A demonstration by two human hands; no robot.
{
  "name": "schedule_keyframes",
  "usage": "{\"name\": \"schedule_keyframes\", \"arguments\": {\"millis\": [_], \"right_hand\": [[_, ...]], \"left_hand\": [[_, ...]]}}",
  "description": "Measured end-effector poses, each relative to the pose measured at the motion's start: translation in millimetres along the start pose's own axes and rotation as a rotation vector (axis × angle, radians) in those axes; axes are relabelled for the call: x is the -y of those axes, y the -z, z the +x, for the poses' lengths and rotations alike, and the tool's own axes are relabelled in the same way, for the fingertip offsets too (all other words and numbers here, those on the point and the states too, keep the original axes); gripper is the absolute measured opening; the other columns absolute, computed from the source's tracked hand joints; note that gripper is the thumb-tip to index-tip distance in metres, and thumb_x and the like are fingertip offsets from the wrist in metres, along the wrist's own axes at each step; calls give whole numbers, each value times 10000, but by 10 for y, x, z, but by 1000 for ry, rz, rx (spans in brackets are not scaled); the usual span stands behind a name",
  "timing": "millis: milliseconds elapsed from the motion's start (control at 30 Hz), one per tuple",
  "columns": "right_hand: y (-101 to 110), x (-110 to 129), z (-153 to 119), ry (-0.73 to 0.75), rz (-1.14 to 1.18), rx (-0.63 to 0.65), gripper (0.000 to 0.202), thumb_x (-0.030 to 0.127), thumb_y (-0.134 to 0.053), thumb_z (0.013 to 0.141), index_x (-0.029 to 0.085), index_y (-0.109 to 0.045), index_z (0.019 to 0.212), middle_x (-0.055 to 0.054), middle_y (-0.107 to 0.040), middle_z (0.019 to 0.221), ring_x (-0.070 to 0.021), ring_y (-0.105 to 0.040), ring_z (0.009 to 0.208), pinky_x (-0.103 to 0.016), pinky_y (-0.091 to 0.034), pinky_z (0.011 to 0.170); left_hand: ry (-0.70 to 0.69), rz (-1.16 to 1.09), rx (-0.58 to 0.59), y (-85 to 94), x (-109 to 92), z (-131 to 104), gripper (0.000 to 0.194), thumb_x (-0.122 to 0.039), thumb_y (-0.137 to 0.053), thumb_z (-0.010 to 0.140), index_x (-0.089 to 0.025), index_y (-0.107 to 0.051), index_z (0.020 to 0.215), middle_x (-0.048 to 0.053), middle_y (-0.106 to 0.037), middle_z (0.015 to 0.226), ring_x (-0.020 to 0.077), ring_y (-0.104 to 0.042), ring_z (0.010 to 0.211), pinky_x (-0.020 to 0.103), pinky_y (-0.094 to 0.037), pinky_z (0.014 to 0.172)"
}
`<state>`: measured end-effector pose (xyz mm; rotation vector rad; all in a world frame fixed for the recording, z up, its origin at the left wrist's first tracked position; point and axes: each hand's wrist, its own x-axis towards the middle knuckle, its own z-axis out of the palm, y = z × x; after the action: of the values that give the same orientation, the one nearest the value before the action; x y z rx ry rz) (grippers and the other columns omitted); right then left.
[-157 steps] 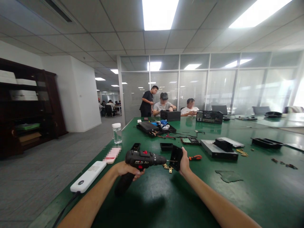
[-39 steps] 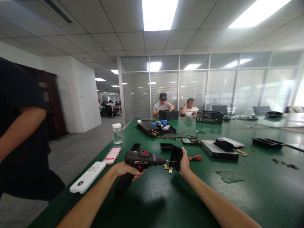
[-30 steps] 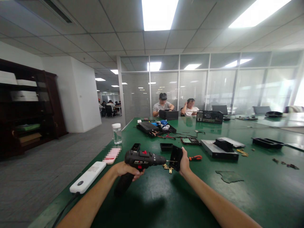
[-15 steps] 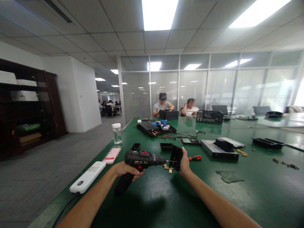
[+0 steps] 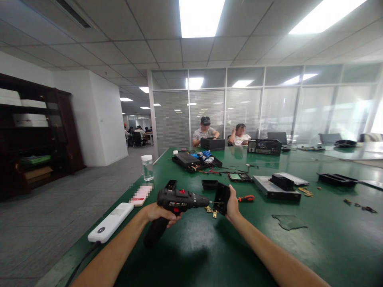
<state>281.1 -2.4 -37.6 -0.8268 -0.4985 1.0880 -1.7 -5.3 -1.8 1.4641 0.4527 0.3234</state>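
Note:
My left hand (image 5: 163, 215) is wrapped round the grip of a black cordless drill (image 5: 179, 199) that points right. In my right hand (image 5: 232, 204) is a black plastic part (image 5: 221, 198), held upright with its open side facing the drill. The drill's thin bit reaches into this part; whether it touches a screw is too small to tell. Below and behind the bit lie small brass-coloured pieces (image 5: 214, 214). An orange-handled screwdriver (image 5: 247, 198) rests just right of my right hand. Behind the part sits a small black tray (image 5: 209, 184).
Left on the green table (image 5: 185, 263) are a white power strip (image 5: 110, 223), a phone (image 5: 143, 195) and a lidded jar (image 5: 147, 169). Rightward lie a metal drive (image 5: 277, 191) and a clear shard (image 5: 289, 222). Two people sit across, behind a black case (image 5: 212, 144).

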Motion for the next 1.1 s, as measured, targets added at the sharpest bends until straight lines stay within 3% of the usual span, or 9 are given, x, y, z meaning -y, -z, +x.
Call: {"name": "schedule_keyframes", "arguments": {"millis": [1100], "right_hand": [[24,-14,16,-15,16,32,406,584,-507,640,188,-552,715,26,-532,518,-154,-506,459,-273,-416,442]], "left_hand": [[-4,12,6,-3,-3,7,391,-260,-692,592,-90,-563,920,24,-478,728,99,-438,587,220,-369,507]]}}
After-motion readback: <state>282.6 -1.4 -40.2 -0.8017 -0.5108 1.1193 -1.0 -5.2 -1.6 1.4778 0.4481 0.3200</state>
